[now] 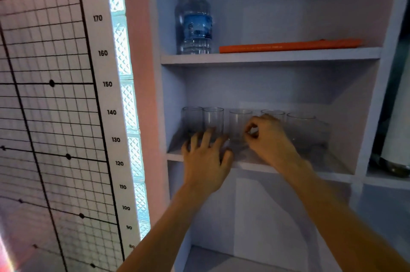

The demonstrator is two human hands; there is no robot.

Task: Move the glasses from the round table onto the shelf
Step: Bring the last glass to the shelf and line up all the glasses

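Note:
Several clear glasses stand in a row on the middle shelf [261, 166] of a pale cupboard, among them one at the far left [192, 118], one beside it [213, 119] and one at the right [300, 126]. My left hand [205, 160] rests at the shelf's front edge with its fingers spread, holding nothing. My right hand [269, 138] is curled inside the shelf, thumb and forefinger pinched at the rim of a faint front glass [237, 140] between my two hands. The hands hide the lower parts of the middle glasses.
On the shelf above stand a water bottle [196, 21] and a flat orange object [288, 45]. A grid chart with height numbers [51, 103] covers the wall at left, beside a strip of glass blocks [131, 116]. A lower compartment opens below.

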